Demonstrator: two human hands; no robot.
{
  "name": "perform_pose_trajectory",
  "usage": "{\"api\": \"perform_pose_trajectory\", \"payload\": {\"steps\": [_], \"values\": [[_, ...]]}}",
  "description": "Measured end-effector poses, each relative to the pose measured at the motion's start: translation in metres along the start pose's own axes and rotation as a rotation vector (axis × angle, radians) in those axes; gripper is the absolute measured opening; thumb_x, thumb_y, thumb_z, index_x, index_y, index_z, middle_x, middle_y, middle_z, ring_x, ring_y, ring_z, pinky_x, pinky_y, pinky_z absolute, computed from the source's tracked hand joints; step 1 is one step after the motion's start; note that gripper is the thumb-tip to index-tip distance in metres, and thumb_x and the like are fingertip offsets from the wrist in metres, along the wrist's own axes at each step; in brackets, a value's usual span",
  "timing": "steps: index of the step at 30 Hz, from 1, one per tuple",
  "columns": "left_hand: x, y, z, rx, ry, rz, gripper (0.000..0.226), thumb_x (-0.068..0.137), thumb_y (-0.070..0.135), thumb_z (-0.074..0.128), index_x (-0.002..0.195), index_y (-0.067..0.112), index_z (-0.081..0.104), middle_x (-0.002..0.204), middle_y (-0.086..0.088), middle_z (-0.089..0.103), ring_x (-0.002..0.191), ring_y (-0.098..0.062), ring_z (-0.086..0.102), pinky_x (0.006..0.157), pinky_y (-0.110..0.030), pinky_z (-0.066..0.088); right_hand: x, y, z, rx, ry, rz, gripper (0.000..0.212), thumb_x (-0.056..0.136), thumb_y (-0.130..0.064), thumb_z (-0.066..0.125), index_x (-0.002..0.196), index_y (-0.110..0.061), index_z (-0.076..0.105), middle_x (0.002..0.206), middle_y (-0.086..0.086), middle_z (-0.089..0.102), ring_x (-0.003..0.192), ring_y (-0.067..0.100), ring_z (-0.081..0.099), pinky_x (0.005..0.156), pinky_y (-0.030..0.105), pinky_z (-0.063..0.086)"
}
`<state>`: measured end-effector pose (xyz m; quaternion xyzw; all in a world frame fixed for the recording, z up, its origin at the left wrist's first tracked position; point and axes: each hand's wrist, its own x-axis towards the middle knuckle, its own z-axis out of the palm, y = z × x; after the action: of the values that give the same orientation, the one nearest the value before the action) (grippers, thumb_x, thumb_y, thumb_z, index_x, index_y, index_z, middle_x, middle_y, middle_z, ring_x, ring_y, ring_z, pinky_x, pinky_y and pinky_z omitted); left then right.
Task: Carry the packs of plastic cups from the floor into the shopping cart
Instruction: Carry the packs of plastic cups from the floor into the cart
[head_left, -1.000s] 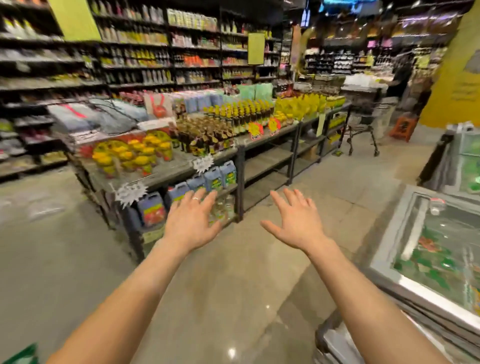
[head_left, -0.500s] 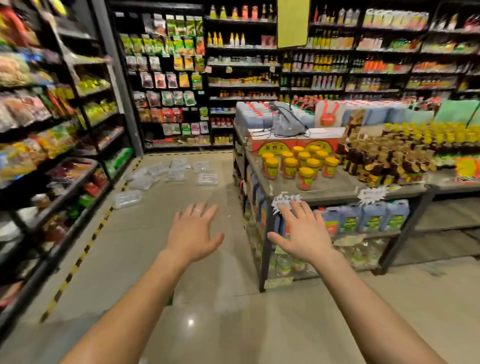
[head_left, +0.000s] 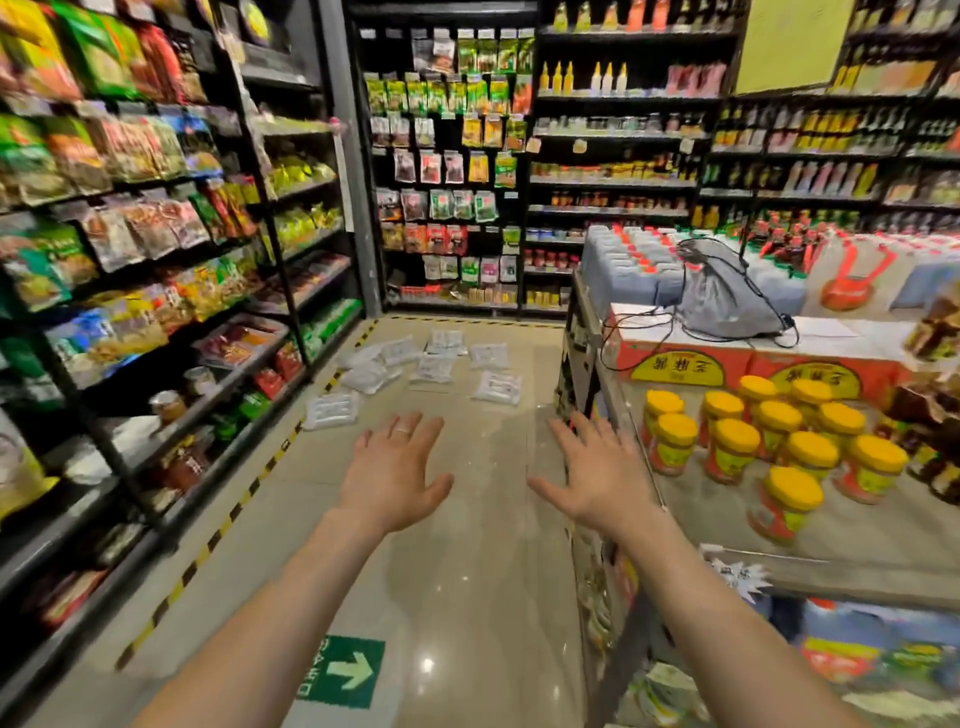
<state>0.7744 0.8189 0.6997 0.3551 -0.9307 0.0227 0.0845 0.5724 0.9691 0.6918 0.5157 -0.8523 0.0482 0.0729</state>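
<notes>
Your left hand (head_left: 395, 475) and right hand (head_left: 597, 480) are both spread and empty, held out over the floor (head_left: 467, 582). The packs of plastic cups (head_left: 435, 366) lie scattered well ahead. With no shopping cart in view, the whole batch looks left to carry.

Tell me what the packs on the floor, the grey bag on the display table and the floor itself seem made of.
Packs: thin plastic film, likely; milky-clear, glossy, wrinkled.
Grey bag: thin synthetic fabric, probably nylon; crinkled, with a slight sheen and cord drawstrings.
Floor: polished tile or stone; smooth beige with bright light spots reflected in it.
</notes>
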Motion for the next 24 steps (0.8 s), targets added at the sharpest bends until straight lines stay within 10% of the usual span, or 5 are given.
{"api": "perform_pose_trajectory", "payload": {"steps": [24], "values": [[0.558, -0.195, 0.128, -0.026, -0.055, 0.061, 0.075, 0.09, 0.064, 0.039, 0.154, 0.032, 0.015, 0.161, -0.002, 0.018, 0.147, -0.026, 0.015, 0.115, -0.045, 0.02, 0.577, 0.003, 0.119, 0.099, -0.098, 0.06, 0.079, 0.089, -0.071, 0.034, 0.154, -0.035, 0.008, 0.163, 0.004, 0.01, 0.15, 0.029, 0.004, 0.119, 0.05, 0.011]]}}
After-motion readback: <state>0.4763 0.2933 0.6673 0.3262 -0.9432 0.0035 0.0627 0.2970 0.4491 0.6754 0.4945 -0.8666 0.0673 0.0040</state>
